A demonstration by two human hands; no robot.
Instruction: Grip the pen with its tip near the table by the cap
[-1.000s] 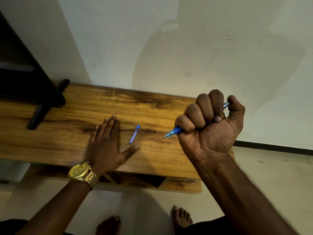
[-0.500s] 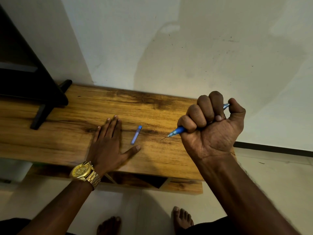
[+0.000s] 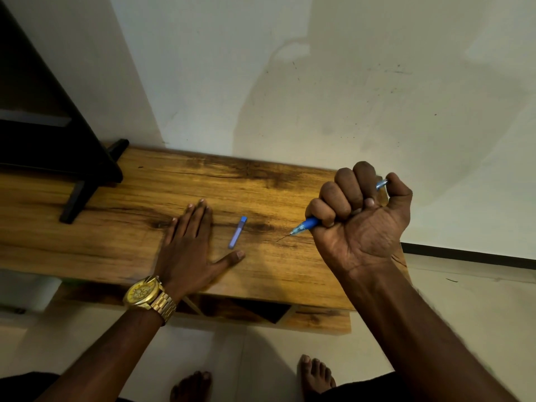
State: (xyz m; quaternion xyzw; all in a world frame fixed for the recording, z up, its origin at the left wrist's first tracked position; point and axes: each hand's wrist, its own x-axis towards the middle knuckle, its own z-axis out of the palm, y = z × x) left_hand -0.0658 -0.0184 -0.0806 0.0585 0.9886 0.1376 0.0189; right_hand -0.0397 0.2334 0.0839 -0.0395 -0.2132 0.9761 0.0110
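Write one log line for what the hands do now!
right hand: grips blue pencil | left hand: flat on wooden table | lead case: lies between

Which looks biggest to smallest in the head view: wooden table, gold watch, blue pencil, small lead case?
1. wooden table
2. gold watch
3. blue pencil, mostly hidden in the right hand
4. small lead case, close to the pencil's visible part, so unsure.

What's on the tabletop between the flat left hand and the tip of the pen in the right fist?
In the head view, a small blue lead case lies there on the wooden table, close by the left hand's thumb; bare wood runs on to the pen.
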